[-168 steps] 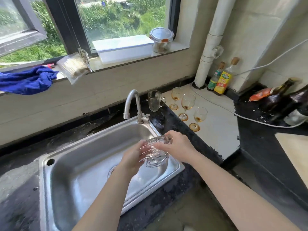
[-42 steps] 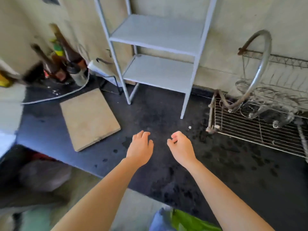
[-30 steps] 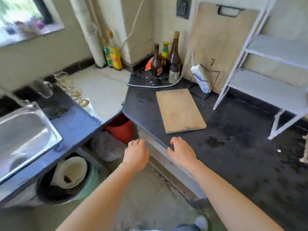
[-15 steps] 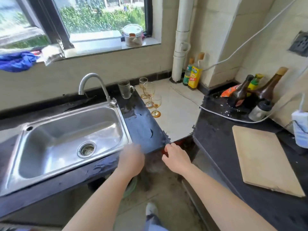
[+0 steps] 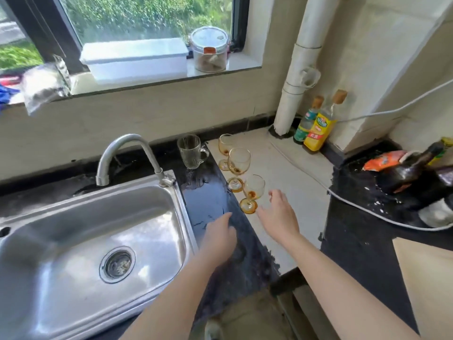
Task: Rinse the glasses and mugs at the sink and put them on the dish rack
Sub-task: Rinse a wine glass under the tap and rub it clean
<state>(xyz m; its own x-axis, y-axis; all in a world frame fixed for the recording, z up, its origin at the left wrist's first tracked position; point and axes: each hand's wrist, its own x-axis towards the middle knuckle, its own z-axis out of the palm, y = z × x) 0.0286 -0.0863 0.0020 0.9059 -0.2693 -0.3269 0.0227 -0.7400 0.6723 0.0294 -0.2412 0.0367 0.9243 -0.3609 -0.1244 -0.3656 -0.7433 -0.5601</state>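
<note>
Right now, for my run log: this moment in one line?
right hand: open, by nearest wine glass | left hand: open, over counter

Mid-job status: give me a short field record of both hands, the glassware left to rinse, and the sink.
left hand: open, empty, above dark counter beside sink
right hand: open, fingers spread beside nearest wine glass, no grip yet
wine glasses: three amber, upright on pale counter, brown residue inside
glass mug: upright on dark counter near tap
sink: no dishes inside; no water visible from tap
dish rack: not in view
</note>
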